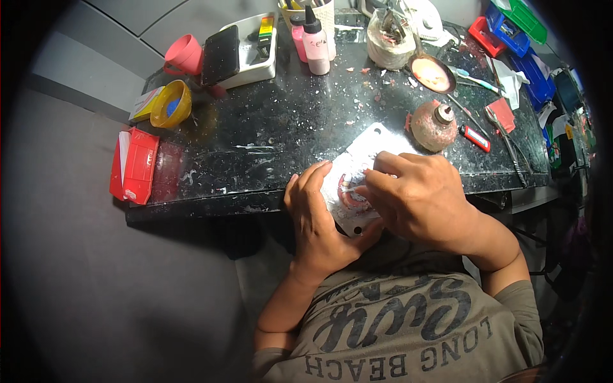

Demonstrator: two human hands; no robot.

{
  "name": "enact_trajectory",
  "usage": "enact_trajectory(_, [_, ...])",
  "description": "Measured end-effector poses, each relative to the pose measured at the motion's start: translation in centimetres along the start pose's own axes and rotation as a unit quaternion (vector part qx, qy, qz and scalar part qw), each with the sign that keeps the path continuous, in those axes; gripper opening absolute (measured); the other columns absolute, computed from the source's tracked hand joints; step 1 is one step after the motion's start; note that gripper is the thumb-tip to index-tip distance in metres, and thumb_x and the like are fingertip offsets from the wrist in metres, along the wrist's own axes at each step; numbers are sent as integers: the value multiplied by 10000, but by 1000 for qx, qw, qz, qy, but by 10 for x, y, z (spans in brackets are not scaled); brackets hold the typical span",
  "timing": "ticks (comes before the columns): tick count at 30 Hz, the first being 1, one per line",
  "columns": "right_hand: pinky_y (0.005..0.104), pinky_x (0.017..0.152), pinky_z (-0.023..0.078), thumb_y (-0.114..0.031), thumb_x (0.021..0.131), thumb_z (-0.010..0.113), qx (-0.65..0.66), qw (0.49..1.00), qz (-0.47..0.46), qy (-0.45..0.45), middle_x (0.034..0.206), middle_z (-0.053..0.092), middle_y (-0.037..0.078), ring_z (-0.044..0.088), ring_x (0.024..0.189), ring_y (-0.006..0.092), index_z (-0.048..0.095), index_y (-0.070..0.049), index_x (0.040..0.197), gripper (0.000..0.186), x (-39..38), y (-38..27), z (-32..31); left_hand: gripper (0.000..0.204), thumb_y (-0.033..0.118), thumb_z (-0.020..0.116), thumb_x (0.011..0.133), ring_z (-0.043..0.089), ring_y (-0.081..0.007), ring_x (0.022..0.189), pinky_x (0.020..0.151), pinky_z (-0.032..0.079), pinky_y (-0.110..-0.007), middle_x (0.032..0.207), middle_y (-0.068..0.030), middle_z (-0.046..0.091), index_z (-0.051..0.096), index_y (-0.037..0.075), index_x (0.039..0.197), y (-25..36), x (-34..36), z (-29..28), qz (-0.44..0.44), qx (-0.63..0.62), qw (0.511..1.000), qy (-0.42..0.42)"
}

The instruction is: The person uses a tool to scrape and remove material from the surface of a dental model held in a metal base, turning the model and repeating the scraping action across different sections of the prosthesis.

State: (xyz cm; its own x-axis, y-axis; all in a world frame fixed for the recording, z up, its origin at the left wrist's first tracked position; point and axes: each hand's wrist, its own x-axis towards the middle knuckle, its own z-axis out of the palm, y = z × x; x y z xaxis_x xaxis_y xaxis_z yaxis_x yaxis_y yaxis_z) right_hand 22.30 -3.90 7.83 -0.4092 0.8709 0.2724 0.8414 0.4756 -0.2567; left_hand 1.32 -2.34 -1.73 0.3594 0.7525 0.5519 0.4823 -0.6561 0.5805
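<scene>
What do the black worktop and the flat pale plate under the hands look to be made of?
Black worktop: likely polished stone or laminate; glossy, speckled, white-smeared. Flat pale plate: probably metal or plastic; thin, rounded corner with a hole. The left hand steadies it, the right hand works on top.

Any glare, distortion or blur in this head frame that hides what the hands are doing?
Head view: fisheye bends the speckled black worktop edges, dark vignette at corners; mild glare on the white metal plate; left hand and right hand sharp, but they cover most of the pink denture piece.
</scene>
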Motion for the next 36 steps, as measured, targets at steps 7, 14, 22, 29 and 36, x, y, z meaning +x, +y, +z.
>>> enact_trajectory(7, [459, 641, 625, -210, 859, 804, -32, 999, -8, -16, 950, 714, 90, 789, 822, 303, 724, -98, 998, 195, 3, -2, -5, 1151, 558, 986, 795, 567, -415, 1424, 1279, 299, -646, 1507, -244, 588, 445, -28, 1624, -1, 1, 0, 1, 0, 1000, -5])
enact_trajectory(14, [451, 640, 637, -226, 844, 825, -48, 998, -13, -34, 956, 734, 97, 805, 814, 314, 727, -92, 990, 221, 7, -4, -8, 1160, 569, 984, 794, 564, -407, 1443, 1288, 284, -656, 1520, -239, 585, 436, -15, 1633, -1, 0, 0, -4, 0, 1000, -10])
enact_trajectory(22, [453, 644, 642, -248, 809, 850, -52, 997, -28, -54, 957, 746, 108, 810, 798, 327, 741, -77, 984, 267, 10, -6, -16, 1165, 569, 984, 792, 551, -411, 1455, 1296, 271, -659, 1528, -242, 580, 429, -9, 1638, 1, -4, 0, -17, -2, 1000, -15])
enact_trajectory(29, [461, 641, 636, -246, 871, 837, -50, 997, -21, -49, 932, 738, 108, 796, 777, 335, 740, -82, 945, 205, 13, 0, -10, 1151, 581, 975, 801, 553, -416, 1437, 1287, 290, -633, 1517, -246, 583, 445, -21, 1627, 0, -1, -1, -10, 2, 1000, -9])
enact_trajectory(36, [502, 652, 556, -232, 965, 870, 1, 993, 61, 106, 870, 674, 126, 723, 748, 401, 704, -71, 891, 243, -14, 29, -32, 1035, 485, 1043, 749, 544, -440, 1404, 1244, 370, -560, 1484, -249, 583, 505, -5, 1485, 1, 5, -3, -2, 1, 1000, -10])
